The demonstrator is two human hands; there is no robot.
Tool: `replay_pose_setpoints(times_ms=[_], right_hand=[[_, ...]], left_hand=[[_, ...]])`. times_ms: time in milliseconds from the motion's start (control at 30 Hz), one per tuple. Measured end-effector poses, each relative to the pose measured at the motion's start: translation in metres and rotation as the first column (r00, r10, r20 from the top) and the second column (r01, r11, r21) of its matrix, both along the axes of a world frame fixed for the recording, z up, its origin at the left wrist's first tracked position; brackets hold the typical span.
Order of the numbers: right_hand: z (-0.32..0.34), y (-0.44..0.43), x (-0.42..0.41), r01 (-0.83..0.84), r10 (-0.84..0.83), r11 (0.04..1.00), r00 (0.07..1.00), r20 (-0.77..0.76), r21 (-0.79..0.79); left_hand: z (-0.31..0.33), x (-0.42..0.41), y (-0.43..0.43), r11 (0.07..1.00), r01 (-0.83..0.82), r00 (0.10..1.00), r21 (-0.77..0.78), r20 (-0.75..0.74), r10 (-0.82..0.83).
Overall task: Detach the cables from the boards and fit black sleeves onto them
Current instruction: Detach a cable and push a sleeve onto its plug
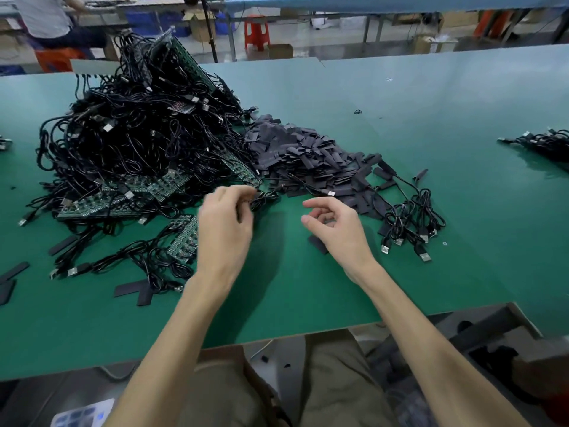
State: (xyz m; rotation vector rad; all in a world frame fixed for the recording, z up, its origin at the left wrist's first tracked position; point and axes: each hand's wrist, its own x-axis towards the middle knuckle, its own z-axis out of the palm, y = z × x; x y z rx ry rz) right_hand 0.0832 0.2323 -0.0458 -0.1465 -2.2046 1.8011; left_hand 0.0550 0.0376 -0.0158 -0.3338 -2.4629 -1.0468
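Black thin cable (265, 199), bunched into a small loose coil, pinched in the curled fingers of the left hand (224, 224), just above the green table (431, 103) near centre. From the coil a single strand runs off to the right and ends in a silver plug (331, 193). Long axis roughly left to right, plug end pointing right, lying on the near edge of the sleeve heap (308, 155). Right hand (337, 231) grasps nothing, fingers loosely curled, thumb and forefinger apart, forefinger tip just below the plug; cannot tell if it touches. One flat black sleeve (318, 245) lies on the table partly under that hand. Sleeve heap is dark grey-black flat strips, piled behind both hands. Left of it a big tangled cable pile (138, 134), black leads with silver plugs sticking out, green boards (92, 208) at its base and more stood up at the back. Another board (184, 238) with leads attached sits just left of the left wrist. Right of the right hand, a bunch of looped cables (409, 217), plugs pointing toward the near edge. Further bunch (545, 143) at far right. Loose sleeves (135, 291) near left. Red stool (257, 32) in the background.
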Motion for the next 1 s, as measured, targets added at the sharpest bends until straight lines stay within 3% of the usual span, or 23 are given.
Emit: replay_pose_setpoints(times_ms=[100,267,333,467,633,800,1000], right_hand=[[-0.002,-0.002,0.000,-0.017,0.017,0.999,1.000,0.015,0.038],[-0.002,-0.001,-0.001,-0.022,0.022,0.999,1.000,0.008,0.036],[-0.003,-0.001,-0.001,-0.031,0.030,0.999,0.999,0.013,0.034],[-0.003,0.000,-0.002,-0.046,0.045,0.999,0.999,0.018,0.028],[-0.004,0.000,-0.001,-0.097,0.098,0.994,0.995,-0.002,0.042],[-0.004,0.001,-0.003,-0.162,0.166,0.985,0.985,-0.056,0.065],[-0.004,0.001,-0.003,-0.116,0.118,0.993,0.990,-0.076,0.030]], left_hand=[[-0.002,0.001,-0.037,0.936,-0.275,0.949,-0.220,0.091,0.301],[-0.006,0.005,-0.056,0.893,-0.289,0.867,-0.344,0.301,0.397],[-0.009,0.005,-0.053,0.926,-0.274,0.882,-0.261,0.316,0.350],[-0.008,0.008,-0.041,0.981,-0.184,0.953,0.063,0.255,0.162],[0.000,0.014,-0.016,0.988,0.008,1.000,0.154,0.028,-0.013],[0.002,0.014,0.019,0.979,0.202,0.971,0.029,-0.136,-0.196],[-0.002,0.008,0.040,0.932,0.332,0.921,-0.148,-0.164,-0.354]])
